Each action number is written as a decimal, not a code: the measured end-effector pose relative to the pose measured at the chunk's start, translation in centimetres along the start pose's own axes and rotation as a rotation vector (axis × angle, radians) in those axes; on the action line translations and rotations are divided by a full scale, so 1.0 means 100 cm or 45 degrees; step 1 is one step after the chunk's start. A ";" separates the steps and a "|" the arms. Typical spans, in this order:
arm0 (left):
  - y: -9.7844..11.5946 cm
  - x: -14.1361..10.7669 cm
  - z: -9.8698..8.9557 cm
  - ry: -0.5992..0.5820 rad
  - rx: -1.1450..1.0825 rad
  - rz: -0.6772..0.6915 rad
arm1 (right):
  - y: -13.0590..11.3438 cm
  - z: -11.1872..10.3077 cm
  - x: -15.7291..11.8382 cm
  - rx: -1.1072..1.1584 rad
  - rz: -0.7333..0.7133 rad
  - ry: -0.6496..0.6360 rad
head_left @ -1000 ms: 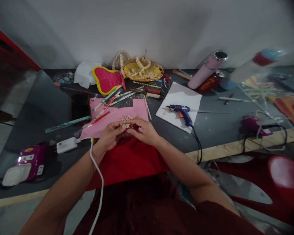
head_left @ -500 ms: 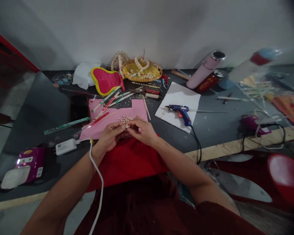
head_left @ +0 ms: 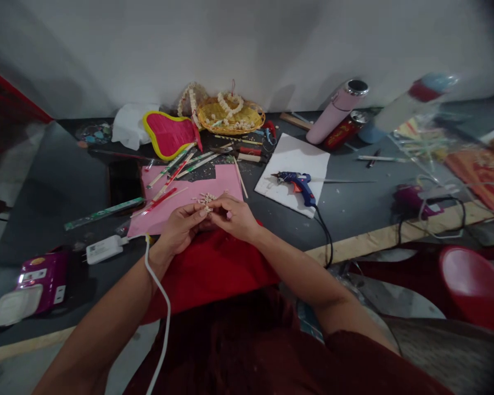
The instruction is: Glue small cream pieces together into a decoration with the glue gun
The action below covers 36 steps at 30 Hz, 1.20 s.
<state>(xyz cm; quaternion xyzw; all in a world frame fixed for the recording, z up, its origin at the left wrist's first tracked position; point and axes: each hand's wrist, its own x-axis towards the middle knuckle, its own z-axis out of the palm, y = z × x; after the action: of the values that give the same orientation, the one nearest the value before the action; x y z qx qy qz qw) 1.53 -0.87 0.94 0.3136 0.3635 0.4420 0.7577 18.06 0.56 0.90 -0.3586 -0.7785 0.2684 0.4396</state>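
My left hand [head_left: 181, 226] and my right hand [head_left: 239, 219] meet over the near edge of a pink sheet [head_left: 227, 176]. Between their fingertips is a small pale cluster of short stick pieces [head_left: 208, 209], pinched from both sides; its exact shape is too small to make out. Just beyond the fingers, a little heap of short cut stick pieces [head_left: 207, 197] lies on the sheet. Red cloth [head_left: 226, 263] spreads below my wrists. A white cable [head_left: 161, 285] runs past my left wrist.
A blue glue gun [head_left: 298, 182] rests on a white board [head_left: 271, 189] at right. Behind are pliers [head_left: 247, 150], a yellow basket [head_left: 214, 129] and a pink flask [head_left: 333, 115]. Wrapped chopsticks [head_left: 105, 213], a white charger [head_left: 105, 249] and a purple socket block [head_left: 55, 280] are at left.
The whole view has shifted slightly, so most things appear a little further left. Both hands stay together on the small cluster, with only slight finger movement.
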 end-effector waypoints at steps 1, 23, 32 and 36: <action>0.000 0.000 0.001 -0.001 0.001 -0.004 | 0.000 0.000 0.000 -0.001 0.006 -0.002; 0.004 0.000 -0.003 0.096 -0.084 0.091 | 0.013 -0.036 0.004 -0.140 0.154 0.107; 0.002 -0.001 -0.004 0.033 -0.070 0.086 | 0.049 -0.159 -0.039 -1.136 0.703 0.171; 0.003 -0.001 -0.002 0.031 -0.062 0.076 | 0.067 -0.180 -0.056 -1.175 1.057 0.096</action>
<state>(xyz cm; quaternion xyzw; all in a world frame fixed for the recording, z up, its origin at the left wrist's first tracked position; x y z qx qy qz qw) 1.15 -0.82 1.07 0.3005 0.3525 0.4770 0.7469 37.96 1.93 1.68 -0.7937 -0.5939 0.0399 0.1254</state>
